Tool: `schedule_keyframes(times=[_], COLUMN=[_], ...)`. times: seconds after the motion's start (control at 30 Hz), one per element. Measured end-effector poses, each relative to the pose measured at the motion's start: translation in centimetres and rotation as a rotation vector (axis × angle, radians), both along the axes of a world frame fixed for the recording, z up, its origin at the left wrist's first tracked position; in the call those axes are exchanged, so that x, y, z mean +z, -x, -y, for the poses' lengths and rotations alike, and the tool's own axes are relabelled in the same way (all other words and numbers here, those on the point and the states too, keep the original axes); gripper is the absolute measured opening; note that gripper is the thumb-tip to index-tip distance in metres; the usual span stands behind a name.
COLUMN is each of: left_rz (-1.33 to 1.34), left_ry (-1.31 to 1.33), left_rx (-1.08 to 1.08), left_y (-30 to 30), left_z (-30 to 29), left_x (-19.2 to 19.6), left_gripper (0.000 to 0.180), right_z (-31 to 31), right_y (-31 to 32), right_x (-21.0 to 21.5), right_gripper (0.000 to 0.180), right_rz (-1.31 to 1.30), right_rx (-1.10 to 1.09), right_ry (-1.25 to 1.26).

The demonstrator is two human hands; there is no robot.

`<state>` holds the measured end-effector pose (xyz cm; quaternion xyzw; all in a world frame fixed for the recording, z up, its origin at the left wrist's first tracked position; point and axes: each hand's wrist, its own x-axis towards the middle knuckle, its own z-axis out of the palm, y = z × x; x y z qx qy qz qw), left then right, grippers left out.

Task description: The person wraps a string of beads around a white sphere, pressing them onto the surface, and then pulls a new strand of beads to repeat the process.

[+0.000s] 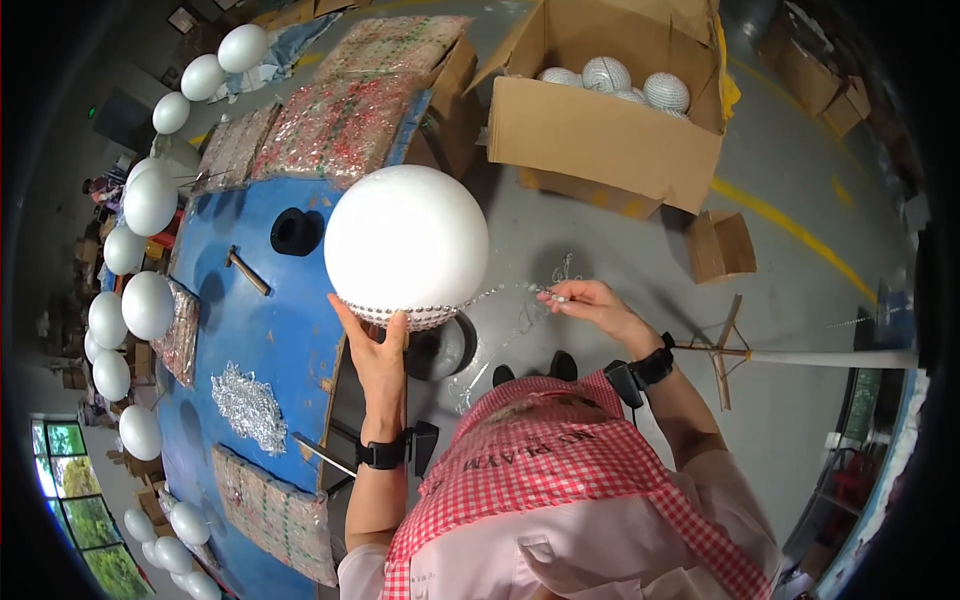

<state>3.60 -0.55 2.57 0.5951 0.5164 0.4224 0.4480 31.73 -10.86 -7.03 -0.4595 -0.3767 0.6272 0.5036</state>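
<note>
A large smooth white ball (pixel 405 235) is held up by my left hand (pixel 375 368), whose thumb and fingers are spread around its underside. Rows of a silver bead string (pixel 400 316) wrap the bottom of the ball; the rest of its surface is bare white. From there the string runs to the right, into my right hand (pixel 605 312), which pinches it between thumb and fingertips. Loose lengths of the string dangle around those fingers and down towards the floor, too fine to follow fully.
To the left stands a blue table (pixel 290 350) with a hammer (pixel 247 271), a black roll (pixel 290 232), a silver bead pile (pixel 248 407) and wrapped packs (pixel 335 125). White balls (pixel 147 305) line its far side. A cardboard box (pixel 605 135) holds silver-covered balls. A stool (pixel 440 345) sits below.
</note>
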Motion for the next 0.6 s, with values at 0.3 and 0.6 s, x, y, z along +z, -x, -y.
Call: schedule_keyframes(times=[0.3,0.6], left_rz=[-0.030,-0.066], left_ry=[-0.014,-0.084], left_rx=[-0.036,0.004], left_y=[-0.2,-0.3], left_z=[-0.2,0.0], left_x=[-0.3,-1.3], left_gripper=[0.088,0.097], right_z=[2.8,3.8], right_y=[-3.7,-3.9], right_x=[1.6,2.0], right_gripper=[0.016,0.009], right_rz=[-0.182,0.145], right_rx=[-0.164,-0.149], right_ry=[-0.099,0.024])
